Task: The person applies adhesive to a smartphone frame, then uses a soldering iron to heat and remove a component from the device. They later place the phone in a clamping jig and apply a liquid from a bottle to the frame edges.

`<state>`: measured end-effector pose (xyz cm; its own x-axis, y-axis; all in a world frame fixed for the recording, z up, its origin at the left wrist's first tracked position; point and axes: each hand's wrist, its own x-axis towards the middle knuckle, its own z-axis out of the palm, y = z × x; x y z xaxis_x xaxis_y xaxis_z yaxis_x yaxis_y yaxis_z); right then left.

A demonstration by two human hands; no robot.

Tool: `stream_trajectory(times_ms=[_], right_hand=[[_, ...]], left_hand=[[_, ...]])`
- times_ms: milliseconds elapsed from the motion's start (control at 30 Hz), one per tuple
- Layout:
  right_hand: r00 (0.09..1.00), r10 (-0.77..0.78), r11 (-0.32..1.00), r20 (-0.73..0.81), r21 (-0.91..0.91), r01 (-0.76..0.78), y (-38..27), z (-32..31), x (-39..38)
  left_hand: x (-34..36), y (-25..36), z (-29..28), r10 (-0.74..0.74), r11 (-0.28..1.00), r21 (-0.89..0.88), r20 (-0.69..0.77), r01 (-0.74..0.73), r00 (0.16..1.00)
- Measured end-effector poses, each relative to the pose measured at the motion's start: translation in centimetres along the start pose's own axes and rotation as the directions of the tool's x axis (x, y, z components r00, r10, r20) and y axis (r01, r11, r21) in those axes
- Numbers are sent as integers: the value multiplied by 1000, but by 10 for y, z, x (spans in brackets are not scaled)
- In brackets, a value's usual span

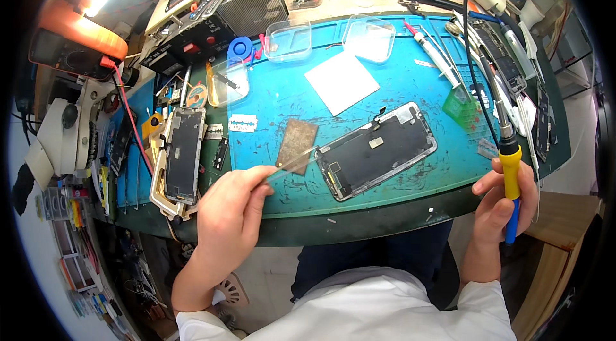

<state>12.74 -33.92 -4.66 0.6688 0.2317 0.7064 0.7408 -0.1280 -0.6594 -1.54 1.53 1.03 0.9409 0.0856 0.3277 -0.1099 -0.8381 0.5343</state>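
Note:
A phone screen assembly [378, 148] lies with its black back facing up on the blue work mat [269, 148]. My left hand [234, 213] is closed in a pinch on a thin, pale, see-through strip [295, 162]. The strip's far end reaches the left edge of the screen assembly, and whether it touches is hard to make out. Fingers of my right hand [497, 203] wrap round the yellow and blue handle of a soldering iron [511, 164], its metal barrel pointing away from me. Beneath the strip lies a brown rectangular plate [297, 142].
A white square pad [342, 83] and clear plastic boxes [289, 42] sit farther back. Another phone screen [184, 155] rests at the left beside razor blades [243, 123]. Syringes [436, 55] and a phone frame [497, 55] crowd the right. A black cable [470, 46] hangs down there.

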Motion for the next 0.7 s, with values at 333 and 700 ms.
stream_trajectory(times_ms=[333, 700], right_hand=[[1000, -4, 997, -6, -82, 3, -4, 2, -2], [999, 17, 991, -46, -132, -23, -2, 1, -5]], left_hand=[[2, -5, 2, -10, 998, 64, -51, 13, 999], [-1, -7, 14, 89, 983, 164, -60, -78, 994]])
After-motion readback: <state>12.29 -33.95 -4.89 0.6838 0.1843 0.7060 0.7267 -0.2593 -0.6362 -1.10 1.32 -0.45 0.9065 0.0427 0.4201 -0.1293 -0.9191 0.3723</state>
